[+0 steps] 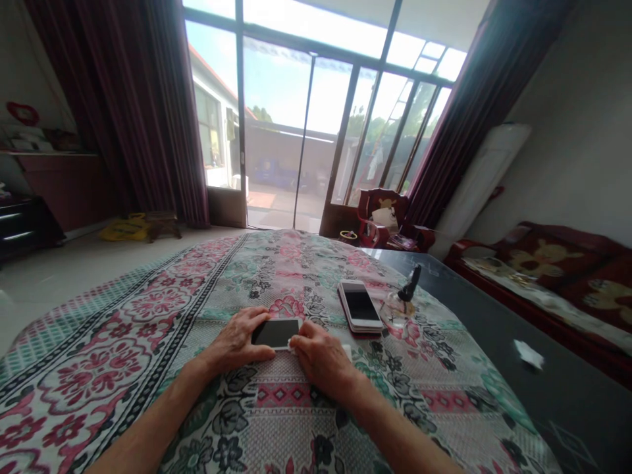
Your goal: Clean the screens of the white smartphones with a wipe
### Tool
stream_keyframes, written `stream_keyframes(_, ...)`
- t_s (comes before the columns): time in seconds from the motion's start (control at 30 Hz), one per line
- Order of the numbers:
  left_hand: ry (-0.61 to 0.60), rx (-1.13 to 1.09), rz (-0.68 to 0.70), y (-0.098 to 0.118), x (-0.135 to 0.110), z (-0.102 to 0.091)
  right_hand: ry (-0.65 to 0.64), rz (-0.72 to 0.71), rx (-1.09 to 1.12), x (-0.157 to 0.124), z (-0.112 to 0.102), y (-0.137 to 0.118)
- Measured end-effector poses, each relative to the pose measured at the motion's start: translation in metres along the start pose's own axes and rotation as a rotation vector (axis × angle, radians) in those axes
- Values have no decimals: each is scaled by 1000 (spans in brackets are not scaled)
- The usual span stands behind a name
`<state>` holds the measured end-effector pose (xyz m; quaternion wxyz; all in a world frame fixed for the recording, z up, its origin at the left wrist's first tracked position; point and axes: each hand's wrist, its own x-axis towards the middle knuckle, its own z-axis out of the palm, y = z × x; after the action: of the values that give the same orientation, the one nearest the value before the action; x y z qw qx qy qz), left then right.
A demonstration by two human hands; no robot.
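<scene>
Two hands share one dark phone (275, 333), which lies flat on the flowered cloth (148, 342) over the counter, just in front of me. My left hand (237, 342) has its grip closed on the phone's left end, fingers over the far edge and thumb on the near one. My right hand (323, 359) has its fingers drawn together at the right end, pinching what looks like a white scrap (347, 351). To do this well, I judge the left must pin the phone so it cannot skate on the cloth, while the right uses light, even pressure. A second phone (360, 306) sits face up in a red case (368, 330) just beyond my right hand. The clear glass piece (395, 311) beside it carries a black thing (411, 283); what else it holds I cannot tell.
</scene>
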<state>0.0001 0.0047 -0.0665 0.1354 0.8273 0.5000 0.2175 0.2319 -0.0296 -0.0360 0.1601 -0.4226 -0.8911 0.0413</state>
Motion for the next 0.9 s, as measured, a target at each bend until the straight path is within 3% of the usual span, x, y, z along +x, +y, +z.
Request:
stream_keyframes(0.17,-4,19,-1,-1,-1,1,-6,5,0,4,1,-5)
stream_keyframes(0.47,-20,-9,9,-1,1,-1,-17,76,38,-7,-8,16)
stream_keyframes(0.9,-11,31,27,-4,0,1,16,34,-118,7,12,-18)
